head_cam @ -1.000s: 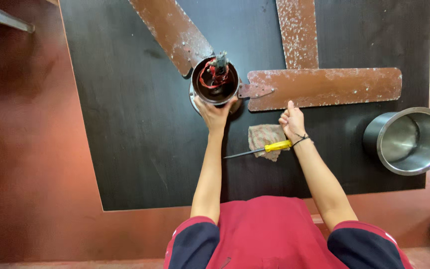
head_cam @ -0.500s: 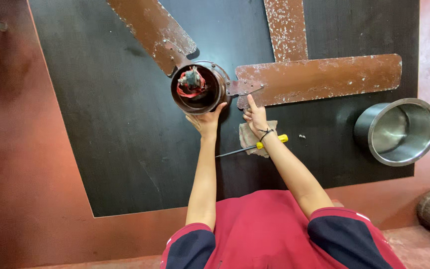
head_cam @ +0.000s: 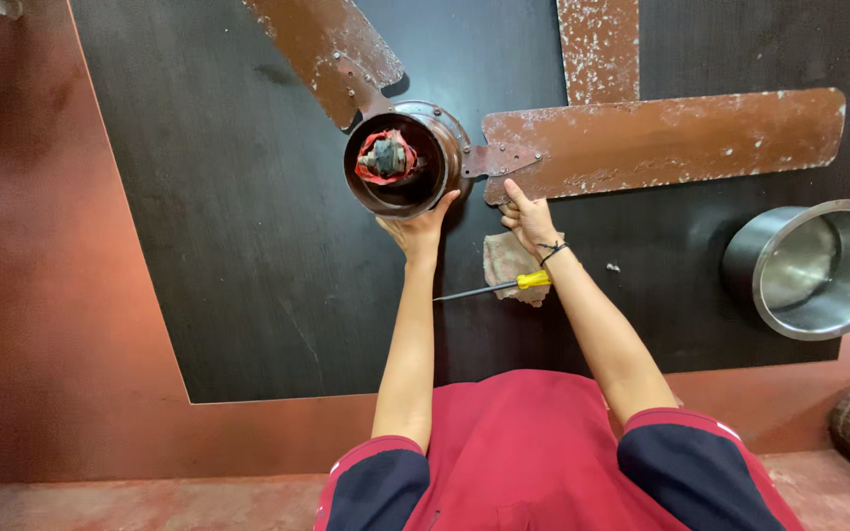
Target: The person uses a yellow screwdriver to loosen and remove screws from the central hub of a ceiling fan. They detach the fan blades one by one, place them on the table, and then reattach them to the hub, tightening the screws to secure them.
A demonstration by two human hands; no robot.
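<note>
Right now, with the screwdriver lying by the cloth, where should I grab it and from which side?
Take the screwdriver by its yellow handle, coming from above on the right. The handle end lies against the cloth just under the right hand, while the thin dark shaft points left toward the left forearm. The handle is thicker and probably the easier part to pinch off the flat black mat.

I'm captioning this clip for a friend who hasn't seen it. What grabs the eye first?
A rusty brown ceiling fan lies on a black mat, its open motor housing at the centre. The left hand steadies the housing, while the right hand touches a blade. A shiny steel bowl sits at right.
</note>
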